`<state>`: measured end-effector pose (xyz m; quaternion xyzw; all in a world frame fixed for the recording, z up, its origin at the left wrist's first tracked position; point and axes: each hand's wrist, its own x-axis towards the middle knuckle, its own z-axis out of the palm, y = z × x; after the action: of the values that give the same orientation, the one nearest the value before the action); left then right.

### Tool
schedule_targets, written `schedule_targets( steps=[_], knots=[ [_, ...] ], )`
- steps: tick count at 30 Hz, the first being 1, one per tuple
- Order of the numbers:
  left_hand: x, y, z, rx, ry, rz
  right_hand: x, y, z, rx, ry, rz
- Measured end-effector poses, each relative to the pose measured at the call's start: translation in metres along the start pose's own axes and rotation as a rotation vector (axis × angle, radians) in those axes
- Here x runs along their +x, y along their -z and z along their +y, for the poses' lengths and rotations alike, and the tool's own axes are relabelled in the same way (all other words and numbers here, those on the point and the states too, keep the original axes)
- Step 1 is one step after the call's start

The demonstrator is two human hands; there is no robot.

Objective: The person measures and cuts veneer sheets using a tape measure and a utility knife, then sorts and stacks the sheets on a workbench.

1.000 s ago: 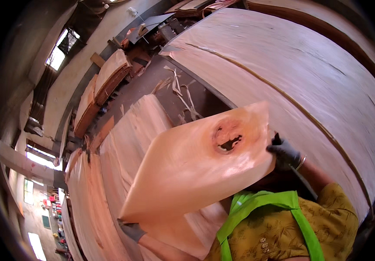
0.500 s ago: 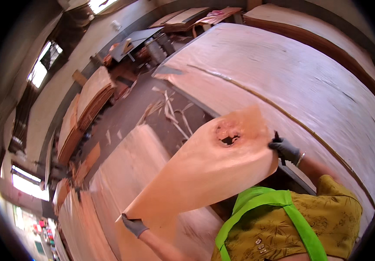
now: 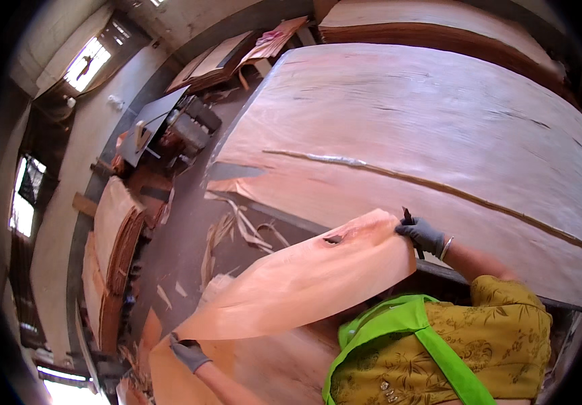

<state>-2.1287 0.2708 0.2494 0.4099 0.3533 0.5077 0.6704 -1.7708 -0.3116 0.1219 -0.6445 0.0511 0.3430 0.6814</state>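
A thin, pale orange wood veneer sheet is held up between my hands in front of my body. It bows along its length, with a ragged hole near its far right end. My left hand, in a grey glove, pinches the sheet's lower left edge. Grey-gloved too, my right hand grips the upper right corner. A slim dark tool sticks out above and below that fist; its kind cannot be made out. Part of the veneer hangs down below my left hand.
A wide table-high veneer sheet lies ahead, crossed by a long brown stick. Torn veneer scraps litter the floor. Veneer stacks stand along the left wall; another stack is at the back. A grey-topped stand is at the far left.
My view has turned, so the surroundings sit differently. The held veneer has tipped flatter, making its hole look narrower. Both hands have kept their hold on it.
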Motion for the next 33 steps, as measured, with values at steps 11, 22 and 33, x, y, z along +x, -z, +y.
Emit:
schedule_targets(
  steps=[11, 22, 33],
  knots=[
    [0.121, -0.356, -0.048, 0.117, -0.100, -0.597, 0.017, 0.016, -0.016, 0.082, 0.280, 0.575],
    [0.135, -0.388, -0.222, 0.343, 0.482, -0.961, -0.046, 0.067, 0.039, -0.408, 0.146, 1.224],
    [0.148, -0.375, -0.395, 0.475, 0.418, -1.079, 0.010, 0.034, 0.003, -0.619, 0.051, 1.568]
  ],
)
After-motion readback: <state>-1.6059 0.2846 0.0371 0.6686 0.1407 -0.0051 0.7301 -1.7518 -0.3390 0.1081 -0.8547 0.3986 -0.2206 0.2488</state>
